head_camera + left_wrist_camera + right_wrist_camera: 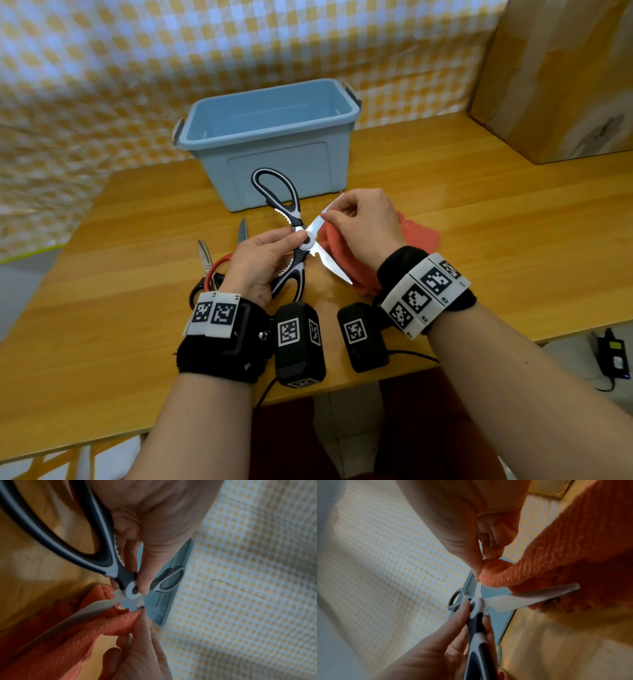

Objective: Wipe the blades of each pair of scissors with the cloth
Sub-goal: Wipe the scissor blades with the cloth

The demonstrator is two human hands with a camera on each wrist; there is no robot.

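Scissors (301, 240) in left hand (260, 260), cloth (346, 250) pinching blade

I see a wooden table (445, 192) with a light, honey-coloured top. On it, at the far side, a blue bin (274, 137) stands upright, open at the top. At the left, two pairs of scissors lie on the table: one with red handles (219, 265) and one with black handles (197, 291), close together and partly hidden. Which blade belongs to which pair, I cannot tell. At the far right stands a cardboard box (555, 78). An orange cloth (419, 236) seems to rest partly on the table near the middle. Behind the table hangs a checked sheet (137, 68).
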